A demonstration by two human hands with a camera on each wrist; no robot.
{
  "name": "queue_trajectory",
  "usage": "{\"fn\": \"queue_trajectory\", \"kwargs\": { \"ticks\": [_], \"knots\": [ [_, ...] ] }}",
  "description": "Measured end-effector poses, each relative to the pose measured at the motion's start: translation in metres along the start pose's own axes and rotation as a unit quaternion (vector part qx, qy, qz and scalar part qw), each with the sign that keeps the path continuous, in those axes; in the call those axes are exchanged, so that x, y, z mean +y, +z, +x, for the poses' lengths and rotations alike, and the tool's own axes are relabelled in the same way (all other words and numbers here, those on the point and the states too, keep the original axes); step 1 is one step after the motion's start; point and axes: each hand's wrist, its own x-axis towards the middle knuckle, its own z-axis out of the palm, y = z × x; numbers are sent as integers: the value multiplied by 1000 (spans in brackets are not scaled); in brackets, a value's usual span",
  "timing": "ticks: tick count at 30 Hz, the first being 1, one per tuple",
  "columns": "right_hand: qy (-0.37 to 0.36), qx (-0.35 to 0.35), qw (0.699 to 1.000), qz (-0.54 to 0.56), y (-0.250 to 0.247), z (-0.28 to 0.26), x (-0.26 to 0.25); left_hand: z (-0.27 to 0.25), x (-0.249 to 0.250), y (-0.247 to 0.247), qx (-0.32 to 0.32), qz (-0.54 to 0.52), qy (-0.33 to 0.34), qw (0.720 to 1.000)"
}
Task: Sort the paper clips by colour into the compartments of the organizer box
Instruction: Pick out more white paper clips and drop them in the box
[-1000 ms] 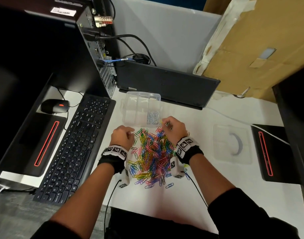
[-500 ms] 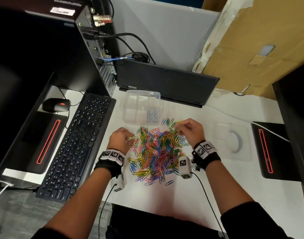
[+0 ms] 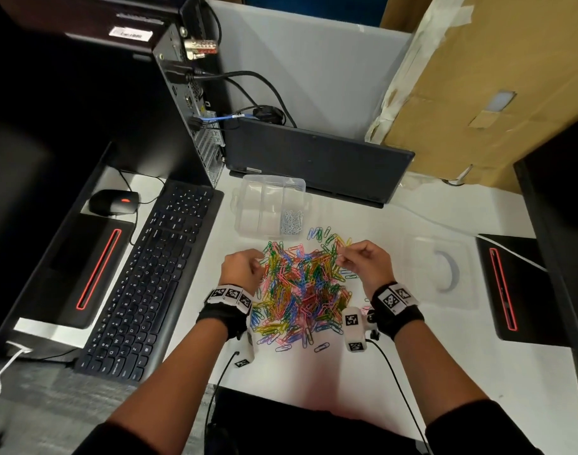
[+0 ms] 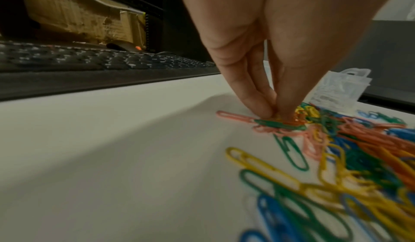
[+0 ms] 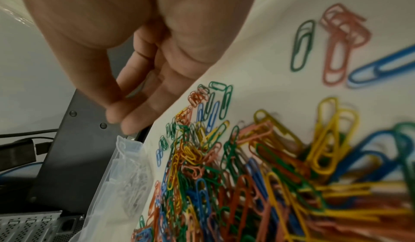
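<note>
Pinching into the near-left edge of the paper clip pile (image 3: 300, 287), the left hand (image 3: 241, 269) has fingertips (image 4: 265, 111) pressed together on clips there. At the pile's far-right edge, the right hand (image 3: 363, 262) hovers with fingers curled; whether it holds a clip I cannot tell. Just beyond the pile sits the clear organizer box (image 3: 248, 205), with silver clips (image 3: 291, 222) in its near-right compartment.

Even overhead light, dark left side, soft shadows; both wrist views blur nearby, edges bowed.
</note>
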Motion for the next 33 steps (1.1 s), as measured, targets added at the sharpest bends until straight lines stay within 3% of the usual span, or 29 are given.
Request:
{"fn": "queue_trajectory", "kwargs": {
  "ticks": [5,12,16,18,19,22,25,33],
  "knots": [
    [24,-24,997,76,-6,1,0,-7,10,4,17,23,-9,1000],
    [38,-49,991,122,-3,4,-10,-7,23,10,-39,133,47,989],
    [59,-37,992,107,-10,11,-12,-7,23,8,-60,119,27,991],
    [50,-10,998,30,-12,19,-9,-6,25,3,-67,79,4,995],
    [30,9,998,-63,-12,25,-7,-6,25,1,-63,56,-2,996],
    [-45,67,933,-351,-10,39,-5,-6,24,0,-8,-12,8,1000],
    [-67,72,909,-405,0,50,-6,-8,27,1,26,-79,-6,997],
    [-33,47,882,-468,8,59,-8,-7,31,-5,-20,-126,-53,990]
  ]
}}
